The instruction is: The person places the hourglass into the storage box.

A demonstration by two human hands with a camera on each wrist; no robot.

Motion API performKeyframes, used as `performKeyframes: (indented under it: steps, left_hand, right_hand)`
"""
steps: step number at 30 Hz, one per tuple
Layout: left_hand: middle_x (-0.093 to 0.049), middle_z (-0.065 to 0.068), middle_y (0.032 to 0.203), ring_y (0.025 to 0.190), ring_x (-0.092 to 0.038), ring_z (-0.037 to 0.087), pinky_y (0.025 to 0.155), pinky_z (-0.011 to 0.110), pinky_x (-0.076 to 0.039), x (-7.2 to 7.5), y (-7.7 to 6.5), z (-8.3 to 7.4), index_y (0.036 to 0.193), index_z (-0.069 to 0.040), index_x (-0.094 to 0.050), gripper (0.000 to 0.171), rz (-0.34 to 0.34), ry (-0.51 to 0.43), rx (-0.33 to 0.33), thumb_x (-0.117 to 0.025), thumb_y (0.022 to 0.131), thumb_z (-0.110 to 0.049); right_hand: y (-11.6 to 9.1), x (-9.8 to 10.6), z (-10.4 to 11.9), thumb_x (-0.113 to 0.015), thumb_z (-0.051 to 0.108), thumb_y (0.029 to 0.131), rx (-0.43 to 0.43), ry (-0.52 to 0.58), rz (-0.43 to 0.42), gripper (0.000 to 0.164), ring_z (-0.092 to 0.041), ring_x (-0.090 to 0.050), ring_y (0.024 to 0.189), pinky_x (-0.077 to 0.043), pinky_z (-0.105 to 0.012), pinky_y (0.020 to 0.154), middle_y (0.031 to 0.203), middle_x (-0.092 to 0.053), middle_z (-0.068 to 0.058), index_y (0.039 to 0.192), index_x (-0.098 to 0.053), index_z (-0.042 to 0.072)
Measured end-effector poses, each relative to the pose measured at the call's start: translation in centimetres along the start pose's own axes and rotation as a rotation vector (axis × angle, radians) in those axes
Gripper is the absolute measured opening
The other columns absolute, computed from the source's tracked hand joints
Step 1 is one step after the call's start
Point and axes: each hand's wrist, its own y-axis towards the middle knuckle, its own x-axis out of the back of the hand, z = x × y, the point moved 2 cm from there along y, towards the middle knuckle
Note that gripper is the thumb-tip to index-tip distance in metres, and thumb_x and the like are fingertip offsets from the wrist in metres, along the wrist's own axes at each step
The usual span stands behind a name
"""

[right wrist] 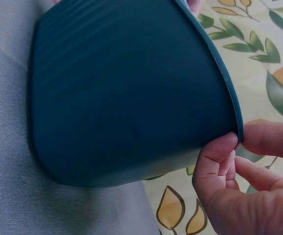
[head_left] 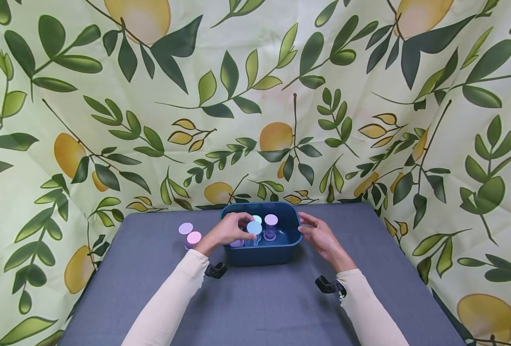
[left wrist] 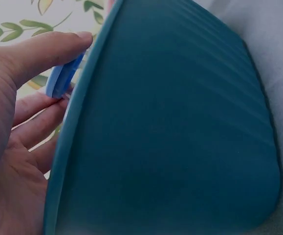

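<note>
Head view: on the grey table (head_left: 255,298), before a lemon-print backdrop (head_left: 255,96), we see the left hand (head_left: 229,231) pinch a blue-lidded jar (head_left: 254,229) inside the teal tub (head_left: 261,257). Left wrist view: fingers (left wrist: 43,49) clasp the lid. Right wrist view: the right hand (right wrist: 244,191) pinches the tub's rim.

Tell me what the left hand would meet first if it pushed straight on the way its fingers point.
Probably the light blue lid its fingertips already touch inside the teal bin; depth is unclear.

One bin (head_left: 261,257); four lidded jars inside it, two more outside on the table (head_left: 259,307); two hands.
</note>
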Motion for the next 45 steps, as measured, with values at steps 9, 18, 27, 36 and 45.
performKeyframes:
  steps: [9,18,27,36,45]
  left_hand:
    - [-0.069,0.003,0.099,0.095,-0.062,0.026,0.088,0.038,-0.051,-0.4,0.4,0.0,0.106,-0.011,-0.068,0.037,0.045,0.103,-0.038,-0.085,0.075,-0.021]
    - [-0.070,0.004,0.103,0.091,-0.060,0.016,0.092,0.040,-0.051,-0.9,0.5,0.1,0.107,-0.009,-0.067,0.035,0.084,0.154,-0.005,-0.083,0.077,-0.017]
    - [-0.072,0.006,0.108,0.096,-0.064,0.015,0.095,0.038,-0.051,-1.2,0.5,-0.1,0.111,-0.007,-0.069,0.038,0.131,0.260,-0.045,-0.083,0.078,-0.020]
    - [-0.072,0.008,0.113,0.099,-0.063,0.018,0.098,0.038,-0.050,-1.5,0.7,0.0,0.114,-0.007,-0.069,0.038,0.168,0.322,-0.013,-0.082,0.080,-0.019]
    - [-0.071,0.008,0.114,0.099,-0.062,0.018,0.099,0.039,-0.049,-1.9,1.0,0.2,0.114,-0.006,-0.069,0.037,0.196,0.355,-0.015,-0.080,0.081,-0.016]
  right_hand:
    - [-0.2,-0.2,0.1,-0.052,0.003,0.098,-0.002,0.008,-0.002,0.055,-0.034,-0.044,0.127,-0.042,-0.045,0.108,0.139,-0.042,-0.014,0.150,-0.039,0.013]
    - [-0.3,-0.1,0.1,-0.053,0.005,0.098,-0.003,-0.002,0.000,0.055,-0.034,-0.045,0.127,-0.050,-0.029,0.093,0.140,-0.042,-0.014,0.150,-0.040,0.014]
    - [-0.3,0.0,0.2,-0.054,0.005,0.097,-0.001,0.002,0.006,0.054,-0.028,-0.047,0.120,-0.050,-0.022,0.085,0.140,-0.041,-0.014,0.149,-0.041,0.013]
    - [-0.3,0.1,0.2,-0.054,0.004,0.097,0.006,-0.001,0.004,0.053,-0.026,-0.049,0.112,-0.049,-0.022,0.081,0.138,-0.043,-0.014,0.148,-0.042,0.012]
    - [-0.4,0.0,0.3,-0.053,0.005,0.098,0.007,-0.007,0.005,0.054,-0.032,-0.046,0.118,-0.049,-0.023,0.081,0.137,-0.043,-0.014,0.149,-0.040,0.012]
